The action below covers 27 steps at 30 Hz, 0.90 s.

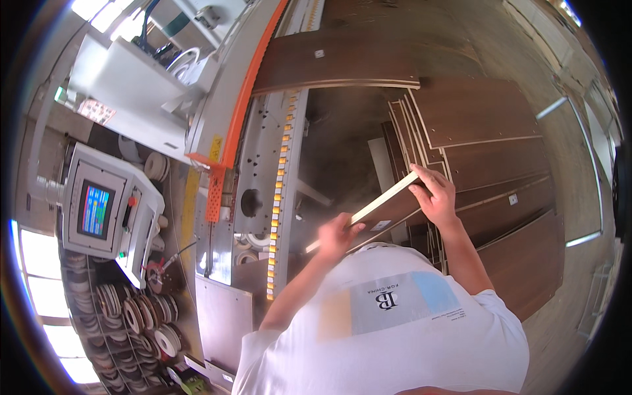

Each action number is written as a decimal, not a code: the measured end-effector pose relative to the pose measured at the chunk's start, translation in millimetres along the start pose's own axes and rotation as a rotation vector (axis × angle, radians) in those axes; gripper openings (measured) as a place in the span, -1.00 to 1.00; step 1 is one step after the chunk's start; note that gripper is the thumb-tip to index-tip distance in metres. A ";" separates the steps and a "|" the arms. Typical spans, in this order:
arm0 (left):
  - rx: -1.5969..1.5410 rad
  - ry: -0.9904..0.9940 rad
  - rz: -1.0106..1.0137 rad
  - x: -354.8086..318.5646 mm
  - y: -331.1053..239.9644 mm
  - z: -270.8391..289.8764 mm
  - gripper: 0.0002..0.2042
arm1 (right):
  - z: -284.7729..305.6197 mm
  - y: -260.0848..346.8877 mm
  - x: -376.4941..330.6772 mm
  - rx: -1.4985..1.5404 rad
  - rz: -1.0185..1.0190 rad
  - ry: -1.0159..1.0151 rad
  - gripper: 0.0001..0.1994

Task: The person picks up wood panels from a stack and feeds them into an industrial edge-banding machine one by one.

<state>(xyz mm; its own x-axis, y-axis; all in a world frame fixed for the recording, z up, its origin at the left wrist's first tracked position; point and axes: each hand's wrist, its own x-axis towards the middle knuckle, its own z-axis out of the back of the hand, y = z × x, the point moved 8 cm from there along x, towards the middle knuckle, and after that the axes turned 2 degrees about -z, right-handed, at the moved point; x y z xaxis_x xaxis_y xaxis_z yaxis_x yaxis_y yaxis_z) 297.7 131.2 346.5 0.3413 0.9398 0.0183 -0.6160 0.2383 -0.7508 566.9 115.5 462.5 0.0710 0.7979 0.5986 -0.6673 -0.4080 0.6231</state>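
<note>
A dark brown board [399, 212] slants across in front of my body, its pale raw edge turned up and a small white label on its brown face. My left hand [337, 236] is closed round the near left part of that edge, slightly blurred. At the far right end, my right hand [434, 193] grips the board's corner between thumb and fingers. The board's lower part is hidden behind my shirt and arms. Just beyond my right hand, several brown panels stand on edge in a stack [413, 131].
To the left runs a machine with an orange guard [247, 85] and a row of yellow rollers [279, 191]. A brown panel [336, 59] lies across its far end. Brown boards [487, 112] are piled right. A control screen [97, 208] and edging rolls [141, 313] stand far left.
</note>
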 end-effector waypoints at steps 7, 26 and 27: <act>-0.177 -0.212 0.293 -32.4 65.8 35.2 -0.66 | -67.2 -12.9 13.9 -0.055 0.100 0.113 -0.57; -0.796 -0.955 0.899 -97.0 272.5 80.5 -0.61 | -180.2 -131.7 -81.2 -0.016 -0.564 0.672 -0.65; -0.847 -0.979 0.957 -103.7 291.6 78.8 -0.60 | -183.5 -135.8 -89.4 0.003 -0.565 0.692 -0.64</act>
<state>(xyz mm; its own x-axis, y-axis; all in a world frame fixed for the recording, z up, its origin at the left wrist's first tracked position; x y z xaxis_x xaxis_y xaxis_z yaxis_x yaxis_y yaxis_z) 26.8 122.6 177.7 -0.6867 0.5235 -0.5044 0.3381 -0.3843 -0.8591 515.1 181.0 231.9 -0.0751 0.9688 -0.2361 -0.6665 0.1273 0.7345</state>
